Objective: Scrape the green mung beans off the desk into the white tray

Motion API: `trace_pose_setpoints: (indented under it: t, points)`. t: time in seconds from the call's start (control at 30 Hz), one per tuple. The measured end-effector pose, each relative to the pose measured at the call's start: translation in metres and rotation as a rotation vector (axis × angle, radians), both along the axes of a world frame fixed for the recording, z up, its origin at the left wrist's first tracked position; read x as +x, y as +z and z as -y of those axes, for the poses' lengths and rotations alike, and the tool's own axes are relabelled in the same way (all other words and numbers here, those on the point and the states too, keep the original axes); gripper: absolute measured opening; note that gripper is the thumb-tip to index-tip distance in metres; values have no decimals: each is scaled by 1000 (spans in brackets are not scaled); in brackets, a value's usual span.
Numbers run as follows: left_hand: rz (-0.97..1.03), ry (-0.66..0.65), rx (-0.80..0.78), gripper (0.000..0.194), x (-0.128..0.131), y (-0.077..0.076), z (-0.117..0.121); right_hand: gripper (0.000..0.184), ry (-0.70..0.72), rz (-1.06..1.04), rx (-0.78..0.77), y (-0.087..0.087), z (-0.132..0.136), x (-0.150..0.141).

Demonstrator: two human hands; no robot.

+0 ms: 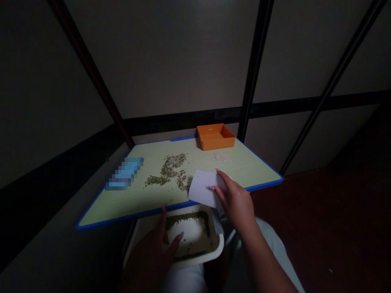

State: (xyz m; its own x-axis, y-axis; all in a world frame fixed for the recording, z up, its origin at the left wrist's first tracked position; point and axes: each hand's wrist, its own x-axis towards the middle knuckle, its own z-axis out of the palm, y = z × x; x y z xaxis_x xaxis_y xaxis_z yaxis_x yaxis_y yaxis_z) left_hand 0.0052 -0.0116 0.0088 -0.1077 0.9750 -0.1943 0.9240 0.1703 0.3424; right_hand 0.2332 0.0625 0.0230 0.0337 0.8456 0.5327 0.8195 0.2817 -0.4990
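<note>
My right hand (pixel 239 200) grips a thin white card (pixel 204 188) between thumb and fingers, tilted over the front edge of the board. Just left of the card lies a scattered patch of small greenish grains (pixel 171 169) on the pale yellow-green, blue-rimmed tabletop (pixel 122 209). Below that edge, a white tray (pixel 217 249) sits over my lap, with more greenish grains along its inner sides. My left hand (pixel 155 242) is over the tray's left part, thumb and forefinger spread apart; its other fingers are mostly in shadow.
An orange open box (pixel 217 141) stands at the tabletop's back right. In front of it is a small pale heap (pixel 220 156). A blurred-out blue object (pixel 125 174) lies on the left side. Panelled walls (pixel 183 61) rise behind, close to the table.
</note>
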Motion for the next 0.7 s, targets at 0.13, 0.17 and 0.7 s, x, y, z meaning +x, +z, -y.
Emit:
trace_pose_setpoints:
  t: [0.13,0.17,0.7]
  points:
    - [-13,7,-1,81,0,1,1,40,43,-102,-6,-4,-4,1]
    - [-16,9,-1,80,0,1,2,40,65,-139,-4,-5,-5,1]
    - [13,17,54,78,-3,-9,6,40,160,-241,22,-7,-5,-24]
